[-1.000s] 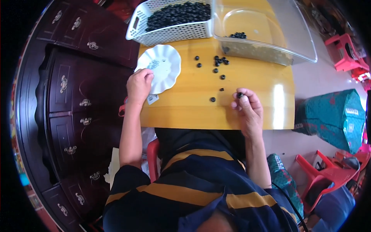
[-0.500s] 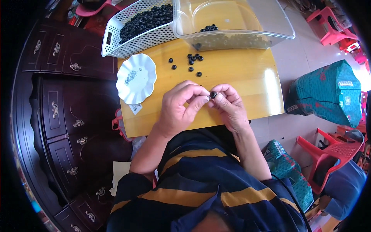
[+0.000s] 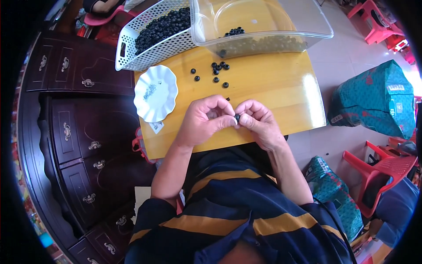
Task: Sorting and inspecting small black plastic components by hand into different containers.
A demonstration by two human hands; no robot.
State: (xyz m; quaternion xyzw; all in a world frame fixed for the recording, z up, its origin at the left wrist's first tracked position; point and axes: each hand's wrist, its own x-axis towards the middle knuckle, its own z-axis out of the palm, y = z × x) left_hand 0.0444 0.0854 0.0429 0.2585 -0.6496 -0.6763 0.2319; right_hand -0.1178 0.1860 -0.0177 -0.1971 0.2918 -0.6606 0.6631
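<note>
Near the table's front edge, my two hands meet over a small black round part. My right hand pinches it between thumb and index finger. From the other side, my left hand presses its thumb tip against the part, with its index finger arched above. Whether the left fingertips hold anything tiny is hidden. Several like black parts, each with a hole, lie loose beyond my hands. A white scalloped dish with tiny pale bits in it stands left of my left hand.
At the back stand a white perforated basket full of black parts and a clear plastic bin with more. Dark drawers line the left. Teal bags and red chairs are to the right, with a person beside them.
My left index finger has risen off the black part, and the left thumb now presses on it. The right hand keeps its pinch. The whole view has shifted slightly.
</note>
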